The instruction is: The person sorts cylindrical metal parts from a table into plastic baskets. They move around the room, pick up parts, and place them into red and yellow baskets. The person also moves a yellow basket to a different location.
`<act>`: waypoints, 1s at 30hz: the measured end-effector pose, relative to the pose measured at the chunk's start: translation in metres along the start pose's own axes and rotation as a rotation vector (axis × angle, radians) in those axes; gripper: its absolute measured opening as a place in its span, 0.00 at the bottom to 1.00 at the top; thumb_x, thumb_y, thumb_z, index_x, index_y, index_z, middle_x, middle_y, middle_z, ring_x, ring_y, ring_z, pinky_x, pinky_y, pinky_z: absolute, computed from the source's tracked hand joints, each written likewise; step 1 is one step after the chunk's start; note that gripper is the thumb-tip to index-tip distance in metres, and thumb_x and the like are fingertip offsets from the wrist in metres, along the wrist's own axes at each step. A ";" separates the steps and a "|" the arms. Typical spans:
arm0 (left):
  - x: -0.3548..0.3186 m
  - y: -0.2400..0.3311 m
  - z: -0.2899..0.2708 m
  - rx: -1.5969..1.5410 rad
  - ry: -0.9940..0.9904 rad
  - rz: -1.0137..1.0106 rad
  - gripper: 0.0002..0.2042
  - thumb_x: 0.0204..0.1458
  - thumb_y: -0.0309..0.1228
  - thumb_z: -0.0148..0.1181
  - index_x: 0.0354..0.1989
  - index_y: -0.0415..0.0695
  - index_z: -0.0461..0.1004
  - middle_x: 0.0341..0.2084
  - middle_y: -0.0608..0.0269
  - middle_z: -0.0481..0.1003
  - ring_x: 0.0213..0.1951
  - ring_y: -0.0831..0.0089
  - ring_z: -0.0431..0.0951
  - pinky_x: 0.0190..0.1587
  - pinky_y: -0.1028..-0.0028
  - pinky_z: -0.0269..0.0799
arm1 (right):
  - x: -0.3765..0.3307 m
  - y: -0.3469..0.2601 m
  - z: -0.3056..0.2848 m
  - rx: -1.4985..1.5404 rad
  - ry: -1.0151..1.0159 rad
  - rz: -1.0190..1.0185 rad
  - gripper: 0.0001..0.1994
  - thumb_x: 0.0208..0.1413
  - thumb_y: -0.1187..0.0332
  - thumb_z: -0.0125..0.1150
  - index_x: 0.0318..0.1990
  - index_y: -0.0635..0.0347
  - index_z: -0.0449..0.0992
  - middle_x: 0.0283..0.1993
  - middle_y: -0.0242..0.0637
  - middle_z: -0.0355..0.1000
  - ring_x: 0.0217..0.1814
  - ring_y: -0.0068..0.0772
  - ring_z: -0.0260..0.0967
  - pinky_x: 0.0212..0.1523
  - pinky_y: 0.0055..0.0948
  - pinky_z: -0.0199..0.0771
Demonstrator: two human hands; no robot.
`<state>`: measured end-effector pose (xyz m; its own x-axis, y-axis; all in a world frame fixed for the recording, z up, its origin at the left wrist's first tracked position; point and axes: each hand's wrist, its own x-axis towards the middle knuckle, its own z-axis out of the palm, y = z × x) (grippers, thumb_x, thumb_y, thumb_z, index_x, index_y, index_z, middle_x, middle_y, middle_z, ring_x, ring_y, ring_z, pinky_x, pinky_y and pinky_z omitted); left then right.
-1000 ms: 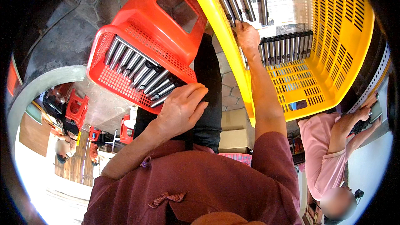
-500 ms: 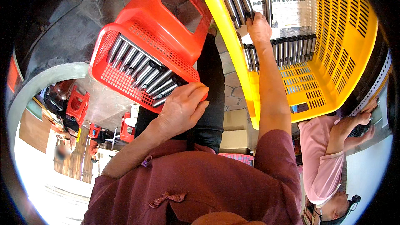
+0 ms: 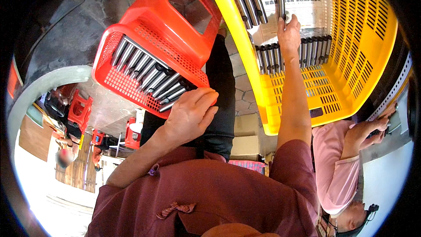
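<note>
My left hand is closed over the near right corner of a red plastic basket, fingers curled on its rim. Inside that basket lies a row of shiny steel rods with dark ends. My right hand reaches into a yellow plastic basket, thumb and fingers apart. Its thumb is at the lower end of a single steel rod lying on newspaper; whether it touches is unclear. More rods lie side by side to its left, and another row lies nearer, partly behind my wrist.
The red basket rests against a red plastic stool. A cardboard box stands between my legs and the yellow basket. At right, a person in a pink shirt works close by. Red stools and other people are at the far left.
My right hand has shifted right, from the lower end of a rod in the left group to the lone rod. The left hand keeps its hold on the red basket.
</note>
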<state>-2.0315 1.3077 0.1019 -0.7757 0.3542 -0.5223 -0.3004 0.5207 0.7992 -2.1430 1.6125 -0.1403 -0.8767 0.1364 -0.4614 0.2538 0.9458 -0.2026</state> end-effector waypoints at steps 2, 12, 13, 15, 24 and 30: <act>0.000 0.002 -0.003 -0.003 0.000 0.002 0.15 0.47 0.26 0.61 0.43 0.36 0.72 0.41 0.50 0.73 0.42 0.54 0.75 0.45 0.63 0.72 | 0.008 0.004 0.001 -0.142 -0.146 -0.001 0.20 0.58 0.57 0.52 0.51 0.64 0.66 0.47 0.53 0.67 0.44 0.59 0.71 0.43 0.52 0.73; -0.001 0.004 -0.001 -0.014 0.000 -0.010 0.14 0.48 0.25 0.60 0.43 0.35 0.71 0.41 0.50 0.73 0.42 0.53 0.75 0.45 0.62 0.72 | 0.016 -0.022 0.018 -0.041 0.076 -0.245 0.14 0.57 0.58 0.57 0.43 0.57 0.70 0.42 0.46 0.69 0.38 0.55 0.72 0.35 0.49 0.73; 0.000 0.004 -0.002 -0.010 -0.002 -0.013 0.14 0.48 0.25 0.60 0.43 0.36 0.71 0.41 0.50 0.73 0.42 0.54 0.75 0.45 0.62 0.72 | 0.020 -0.025 0.020 -0.041 0.085 -0.242 0.13 0.57 0.59 0.58 0.42 0.57 0.70 0.42 0.46 0.69 0.37 0.56 0.72 0.35 0.49 0.74; -0.001 0.005 -0.002 -0.007 0.001 -0.011 0.14 0.48 0.25 0.60 0.43 0.36 0.71 0.41 0.50 0.73 0.42 0.54 0.75 0.45 0.62 0.72 | 0.024 -0.031 0.021 -0.011 0.101 -0.278 0.13 0.57 0.60 0.58 0.40 0.59 0.69 0.41 0.48 0.69 0.36 0.57 0.71 0.34 0.49 0.74; -0.010 0.001 -0.006 -0.036 0.040 -0.040 0.13 0.48 0.25 0.60 0.43 0.36 0.71 0.40 0.50 0.74 0.41 0.53 0.75 0.44 0.62 0.72 | 0.018 -0.036 0.023 0.029 0.069 -0.263 0.13 0.59 0.62 0.54 0.45 0.61 0.67 0.45 0.52 0.66 0.38 0.60 0.71 0.37 0.53 0.74; -0.014 -0.003 -0.011 -0.045 0.006 -0.066 0.13 0.51 0.23 0.57 0.45 0.33 0.70 0.41 0.46 0.73 0.43 0.49 0.74 0.47 0.60 0.72 | 0.029 -0.040 0.020 0.071 0.073 -0.288 0.15 0.59 0.63 0.54 0.47 0.64 0.67 0.47 0.54 0.66 0.41 0.61 0.70 0.40 0.52 0.73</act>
<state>-2.0260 1.2927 0.1106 -0.7563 0.3157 -0.5731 -0.3756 0.5076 0.7754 -2.1708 1.5723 -0.1633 -0.9430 -0.1115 -0.3135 0.0160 0.9259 -0.3773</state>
